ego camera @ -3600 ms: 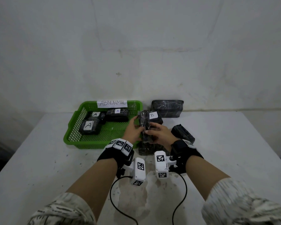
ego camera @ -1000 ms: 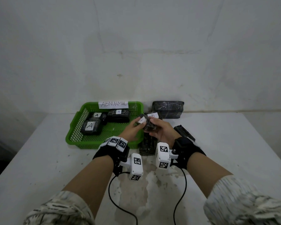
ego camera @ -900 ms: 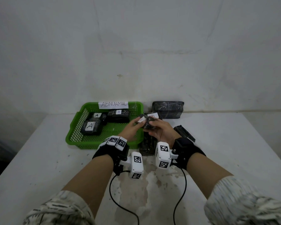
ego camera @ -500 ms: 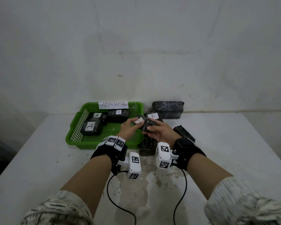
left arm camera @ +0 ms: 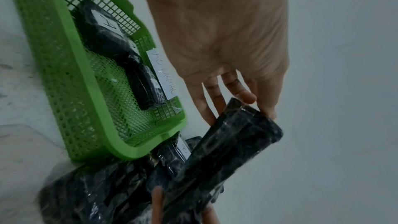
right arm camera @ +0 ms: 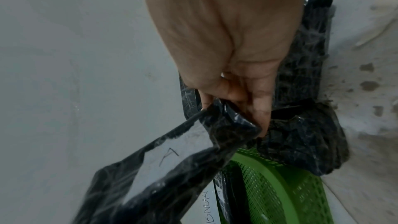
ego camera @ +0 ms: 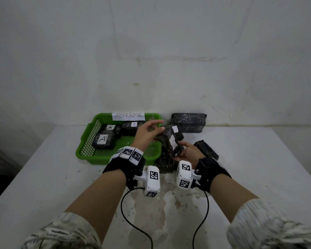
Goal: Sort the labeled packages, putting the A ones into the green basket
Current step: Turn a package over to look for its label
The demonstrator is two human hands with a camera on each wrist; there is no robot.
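A black wrapped package (ego camera: 169, 141) with a white "A" label (right arm camera: 170, 156) hangs tilted steeply just right of the green basket (ego camera: 115, 159). My right hand (ego camera: 187, 152) grips its lower end (right arm camera: 232, 125). My left hand (ego camera: 145, 133) pinches its upper end (left arm camera: 247, 113) between thumb and fingertips, index finger stretched out above. Three A-labelled packages lie in the basket: a large one (ego camera: 103, 141) at the front left, two smaller ones (ego camera: 109, 128) (ego camera: 131, 125) behind.
A package with a B label (left arm camera: 184, 149) lies under the held one, beside the basket's right wall. More black packages sit by the wall (ego camera: 188, 122), to the right (ego camera: 206, 150) and below my hands (ego camera: 166, 162). An "ABNORMAL" sign (ego camera: 128, 115) is on the basket's far rim.
The package has swung from nearly flat to steeply tilted. My right hand dropped toward me with the lower end; my left hand rose slightly at the upper end.
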